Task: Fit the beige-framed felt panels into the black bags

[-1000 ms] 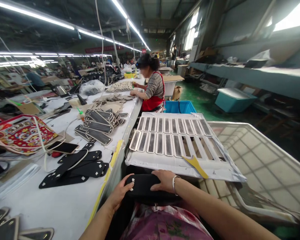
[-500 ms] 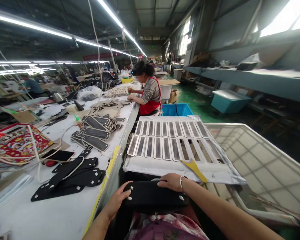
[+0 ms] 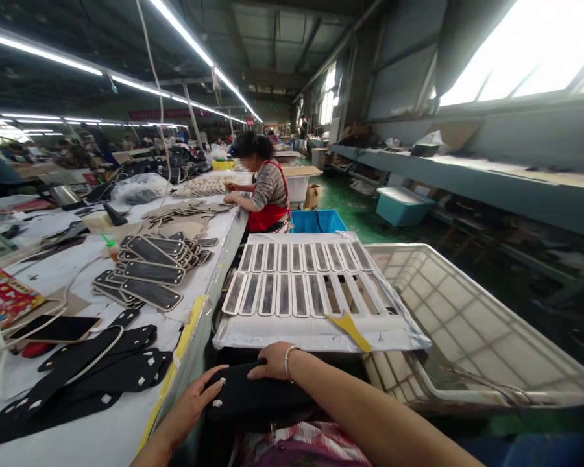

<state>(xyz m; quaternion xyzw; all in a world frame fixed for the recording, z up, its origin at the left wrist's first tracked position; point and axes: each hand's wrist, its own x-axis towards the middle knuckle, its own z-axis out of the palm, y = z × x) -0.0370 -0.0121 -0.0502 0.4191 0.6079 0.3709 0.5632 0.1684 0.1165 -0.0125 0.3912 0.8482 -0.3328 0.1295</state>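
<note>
**Left hand** (image 3: 194, 399): forearm is coming up from the lower edge of the view, just beside the worktop (image 3: 126, 425) edge. The hand is lying palm inward, and its fingers are closing narrowly round the left end of the black piece (image 3: 253, 397), thumb on top.

**Right hand** (image 3: 272, 362): forearm is crossing in from the lower right, with a thin bracelet at the wrist. The hand is lying palm down, its fingers bending over the far upper edge of the same piece and holding it.

**Black piece**: long, flat and dark, with small white marks near its left end. It is resting across the person's lap, below the white board (image 3: 316, 337).

**White board**: it is carrying two rows of pale-edged grey strips (image 3: 285, 293), with a yellow scraper (image 3: 350, 329) lying at its near edge. It is sitting partly over a white crate (image 3: 467, 311).

**Worktop, left**: flat black cut-outs (image 3: 92, 370) are lying near the front, a stack of grey-rimmed pieces (image 3: 150, 275) is lying farther back, and a dark phone (image 3: 53, 327) is lying at the far left.

**Co-worker** (image 3: 268, 191): this person is sitting farther along the worktop in a red apron, with both hands on the surface.
</note>
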